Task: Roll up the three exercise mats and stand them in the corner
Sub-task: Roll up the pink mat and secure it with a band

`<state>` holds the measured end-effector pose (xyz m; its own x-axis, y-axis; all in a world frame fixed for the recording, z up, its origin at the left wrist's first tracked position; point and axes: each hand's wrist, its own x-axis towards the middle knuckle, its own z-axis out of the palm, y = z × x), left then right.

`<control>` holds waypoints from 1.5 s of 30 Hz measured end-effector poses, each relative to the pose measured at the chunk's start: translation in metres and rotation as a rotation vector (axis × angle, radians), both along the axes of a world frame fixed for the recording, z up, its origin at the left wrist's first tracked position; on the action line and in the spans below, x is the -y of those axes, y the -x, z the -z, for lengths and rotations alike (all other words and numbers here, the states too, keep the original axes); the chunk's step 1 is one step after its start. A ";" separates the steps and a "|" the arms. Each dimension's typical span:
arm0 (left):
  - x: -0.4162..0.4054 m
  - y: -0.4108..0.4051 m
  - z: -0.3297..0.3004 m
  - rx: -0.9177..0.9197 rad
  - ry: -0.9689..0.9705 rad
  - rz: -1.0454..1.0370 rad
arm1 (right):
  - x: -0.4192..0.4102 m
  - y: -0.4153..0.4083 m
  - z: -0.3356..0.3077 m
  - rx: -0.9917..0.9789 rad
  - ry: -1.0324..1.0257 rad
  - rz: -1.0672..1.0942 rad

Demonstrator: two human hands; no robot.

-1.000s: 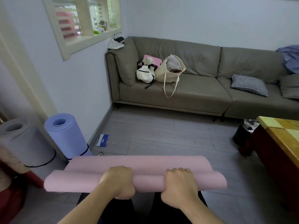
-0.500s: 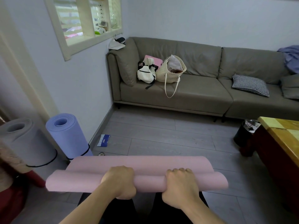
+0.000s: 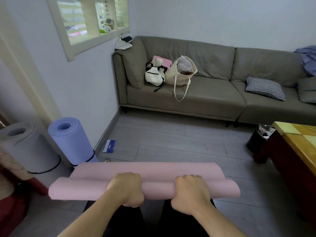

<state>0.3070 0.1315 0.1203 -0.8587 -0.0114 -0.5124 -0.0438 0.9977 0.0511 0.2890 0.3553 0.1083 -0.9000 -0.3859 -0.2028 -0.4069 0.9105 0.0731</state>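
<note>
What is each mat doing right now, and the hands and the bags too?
pink mat: part rolled, flat part still out
left hand: grips the roll
right hand: grips the roll
blue mat: rolled, strapped, upright
grey mat: rolled, strapped, upright
tote bag: open, on the sofa

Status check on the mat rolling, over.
Left hand and right hand grip pink mat, nearly rolled. Purple mat and grey mat upright by wall. Nothing blocking.
</note>
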 end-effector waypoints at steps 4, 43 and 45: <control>0.000 -0.001 0.000 -0.012 0.003 0.011 | 0.000 -0.001 0.002 -0.002 0.000 0.017; -0.009 -0.010 0.022 -0.312 0.035 0.113 | 0.022 -0.014 0.030 -0.202 0.113 -0.060; -0.007 -0.006 0.019 -0.260 0.012 0.099 | 0.020 -0.014 0.031 -0.231 0.124 -0.066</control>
